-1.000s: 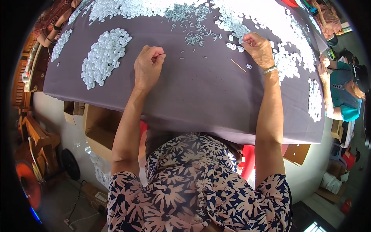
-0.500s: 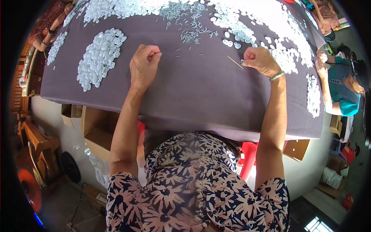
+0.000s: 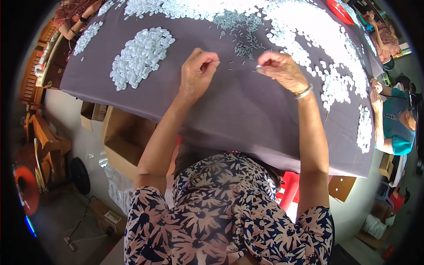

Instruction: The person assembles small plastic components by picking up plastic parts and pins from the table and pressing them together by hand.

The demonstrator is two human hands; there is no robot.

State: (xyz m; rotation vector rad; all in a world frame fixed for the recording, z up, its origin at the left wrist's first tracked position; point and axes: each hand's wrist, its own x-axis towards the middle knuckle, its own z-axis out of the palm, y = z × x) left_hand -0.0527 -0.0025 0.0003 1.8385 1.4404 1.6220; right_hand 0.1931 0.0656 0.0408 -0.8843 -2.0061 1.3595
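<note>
My left hand (image 3: 198, 74) is above the dark table cloth, thumb and forefinger pinched together. What lies between those fingertips, if anything, is too small to make out. To its right, my right hand (image 3: 285, 73) pinches a small white plastic piece (image 3: 259, 68) between thumb and fingertips. A gap separates the two hands. Beyond them lies a scatter of short grey pins (image 3: 245, 48), with a few loose ones near my fingers. A heap of small white plastic pieces (image 3: 142, 58) sits left of my left hand.
A bright spread of white pieces (image 3: 309, 26) covers the far right of the table (image 3: 238, 110). A red tray (image 3: 341, 12) stands at the far right. Another person in a teal top (image 3: 395, 112) works at the right edge. Cardboard boxes (image 3: 126, 139) stand below the table's left front.
My right hand has moved left, closer to my left hand, and a white piece now shows in its fingertips. The thin wooden stick beside it is no longer there. The view has shifted.
</note>
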